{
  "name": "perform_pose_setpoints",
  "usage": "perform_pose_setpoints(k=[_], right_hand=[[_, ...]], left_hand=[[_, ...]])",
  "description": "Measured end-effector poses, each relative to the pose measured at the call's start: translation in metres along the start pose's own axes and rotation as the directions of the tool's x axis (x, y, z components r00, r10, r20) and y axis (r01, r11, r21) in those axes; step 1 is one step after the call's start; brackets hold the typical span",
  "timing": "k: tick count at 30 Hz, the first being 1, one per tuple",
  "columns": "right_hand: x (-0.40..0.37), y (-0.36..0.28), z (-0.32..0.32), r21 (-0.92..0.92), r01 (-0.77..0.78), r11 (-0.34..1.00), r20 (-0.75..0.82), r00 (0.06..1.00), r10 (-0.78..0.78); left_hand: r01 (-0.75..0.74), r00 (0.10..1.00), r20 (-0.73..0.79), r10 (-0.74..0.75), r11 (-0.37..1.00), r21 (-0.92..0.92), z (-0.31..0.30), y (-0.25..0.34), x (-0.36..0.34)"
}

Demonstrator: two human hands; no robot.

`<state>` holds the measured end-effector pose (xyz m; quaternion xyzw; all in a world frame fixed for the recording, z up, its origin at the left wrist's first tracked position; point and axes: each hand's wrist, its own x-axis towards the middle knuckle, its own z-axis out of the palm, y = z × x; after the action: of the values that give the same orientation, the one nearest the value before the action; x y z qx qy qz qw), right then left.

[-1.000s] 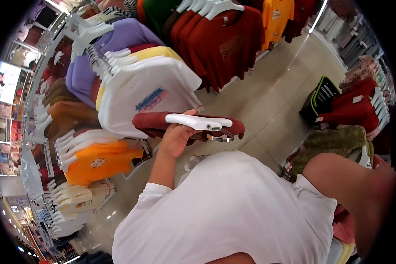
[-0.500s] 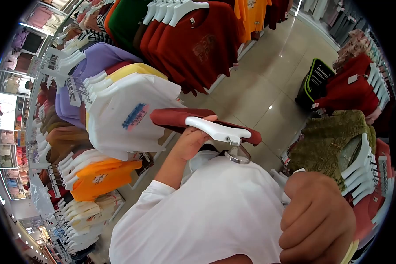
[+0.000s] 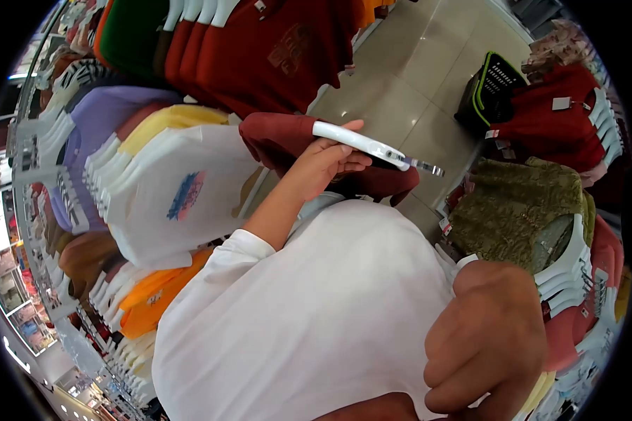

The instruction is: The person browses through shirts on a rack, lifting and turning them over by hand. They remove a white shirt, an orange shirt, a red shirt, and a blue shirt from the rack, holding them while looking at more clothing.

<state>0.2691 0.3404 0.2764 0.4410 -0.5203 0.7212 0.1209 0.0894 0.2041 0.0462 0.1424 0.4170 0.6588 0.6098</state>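
Note:
My left hand (image 3: 326, 165) is closed around a white hanger (image 3: 361, 142), its thumb and fingers wrapped over the hanger's arm. A dark red shirt (image 3: 277, 137) hangs from this hanger in front of my body, and the metal hook points right. My right hand (image 3: 488, 340) is a closed fist at the lower right, close to the camera. Small white bits show beside its knuckles and below its fingers; what it holds is mostly hidden. To the left of the held shirt hangs a white T-shirt (image 3: 189, 189) with a blue and pink print.
Racks of clothes stand on both sides: a lilac top (image 3: 112, 119), dark red tops (image 3: 274, 56) and an orange shirt (image 3: 161, 298) on the left, an olive patterned top (image 3: 523, 210) on the right. A black basket with a green rim (image 3: 488, 91) stands on the tiled floor (image 3: 400, 70).
The hanger in my left hand has turned edge-on, its hook now swung to the right, and the red shirt hangs lower. The view has shifted; my right fist stays closed.

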Motion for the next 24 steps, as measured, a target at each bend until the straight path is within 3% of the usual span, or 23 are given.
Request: perform_pose_setpoints(k=[5, 8, 11, 14, 17, 21, 24], right_hand=[[0.012, 0.013, -0.029, -0.045, 0.019, 0.999, -0.059, 0.998, -0.021], [0.025, 0.013, -0.063, 0.030, -0.055, 0.998, 0.092, 0.994, 0.052], [0.031, 0.022, -0.082, 0.136, -0.075, 0.988, 0.105, 0.993, 0.061], [0.033, 0.037, -0.086, 0.231, -0.031, 0.972, -0.095, 0.994, 0.054], [0.035, 0.031, -0.113, 0.222, -0.136, 0.965, -0.067, 0.986, 0.154], [0.022, 0.024, -0.142, -0.155, -0.334, 0.930, -0.119, 0.940, 0.318], [0.002, 0.015, -0.174, -0.234, -0.486, 0.842, -0.190, 0.872, 0.451]], left_hand=[[-0.019, 1.000, -0.004, 0.019, 0.999, -0.044, 0.000, 0.039, 0.054], [-0.005, 1.000, 0.004, 0.005, 0.999, -0.032, -0.006, 0.056, 0.075], [-0.018, 0.996, 0.089, 0.021, 0.999, -0.043, -0.017, 0.067, 0.091], [0.017, 0.993, 0.117, -0.015, 1.000, -0.018, -0.019, 0.076, 0.104], [0.050, 0.987, 0.157, -0.044, 0.998, -0.038, -0.031, 0.075, 0.117], [0.082, 0.979, 0.189, -0.076, 0.996, -0.024, -0.031, 0.078, 0.139], [0.088, 0.978, 0.191, -0.082, 0.996, -0.023, -0.024, 0.084, 0.160]])
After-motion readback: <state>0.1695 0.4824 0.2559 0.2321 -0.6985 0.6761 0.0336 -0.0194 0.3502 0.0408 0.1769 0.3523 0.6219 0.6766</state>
